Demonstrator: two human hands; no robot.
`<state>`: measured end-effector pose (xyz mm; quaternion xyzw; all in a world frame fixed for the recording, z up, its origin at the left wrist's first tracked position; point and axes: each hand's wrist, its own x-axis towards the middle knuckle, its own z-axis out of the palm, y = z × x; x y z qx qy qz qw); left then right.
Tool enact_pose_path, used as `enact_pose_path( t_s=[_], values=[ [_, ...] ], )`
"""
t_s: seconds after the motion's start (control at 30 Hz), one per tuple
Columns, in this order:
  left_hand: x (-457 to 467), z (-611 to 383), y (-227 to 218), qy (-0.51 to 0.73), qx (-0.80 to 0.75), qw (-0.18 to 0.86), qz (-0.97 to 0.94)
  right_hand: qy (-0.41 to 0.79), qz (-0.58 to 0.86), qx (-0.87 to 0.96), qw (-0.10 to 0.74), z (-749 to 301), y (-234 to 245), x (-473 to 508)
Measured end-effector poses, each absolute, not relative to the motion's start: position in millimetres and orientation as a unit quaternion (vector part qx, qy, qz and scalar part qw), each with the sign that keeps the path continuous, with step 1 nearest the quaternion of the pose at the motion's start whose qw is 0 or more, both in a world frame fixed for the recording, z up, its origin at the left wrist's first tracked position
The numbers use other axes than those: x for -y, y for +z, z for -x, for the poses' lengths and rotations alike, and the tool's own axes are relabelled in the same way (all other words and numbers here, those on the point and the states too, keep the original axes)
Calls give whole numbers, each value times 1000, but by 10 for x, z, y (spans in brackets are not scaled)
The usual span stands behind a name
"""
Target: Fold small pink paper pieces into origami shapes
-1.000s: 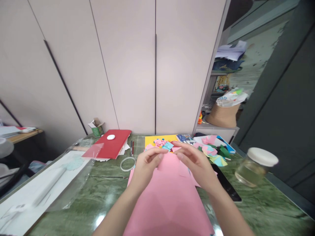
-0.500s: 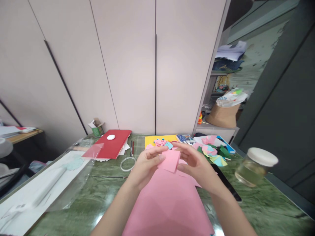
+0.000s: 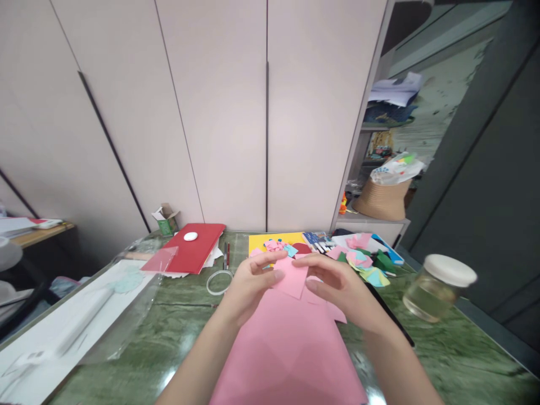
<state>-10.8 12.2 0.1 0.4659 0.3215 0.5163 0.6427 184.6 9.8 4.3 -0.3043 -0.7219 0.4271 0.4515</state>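
Observation:
Both hands hold a small pink paper square [image 3: 292, 279] above the table. My left hand [image 3: 248, 284] pinches its left edge with thumb and fingers closed. My right hand [image 3: 340, 287] grips its right side, fingers curled over the top. Under the hands lies a large pink paper sheet [image 3: 287, 349] on the green marble table [image 3: 177, 332]. Just beyond the hands sits a yellow sheet [image 3: 259, 243] carrying small pink and blue paper pieces.
A tape ring [image 3: 219, 281] lies left of the hands, a red folder [image 3: 194, 250] and pens behind it. Coloured paper scraps [image 3: 365, 261] pile at the right, with a black flat object [image 3: 390, 318] and a lidded glass jar [image 3: 439, 287]. White paper under clear plastic [image 3: 76, 320] covers the left.
The small pink square came up from the large sheet into both hands. Since half a second ago it has shifted only slightly, and the right fingers have curled further over it.

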Motion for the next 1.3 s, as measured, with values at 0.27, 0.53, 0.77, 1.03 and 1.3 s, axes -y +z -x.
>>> enact_pose_path(
  t_s=[0.27,0.53,0.77,1.03,1.3],
  values=[
    [-118,102,-17,511,-286,676,-448,466,291,702,454,-1800,-2,-126],
    [-112,66,2,512,-275,695,-425,484,279,692,457,-1764,-19,-121],
    [-134,84,-34,519,-311,625,-493,434,309,716,450,-1767,7,-102],
    [-48,115,3,504,-366,484,-614,363,345,729,466,-1789,-13,-156],
    [-50,116,36,524,-368,536,-550,237,328,807,430,-1854,22,-113]
  ],
)
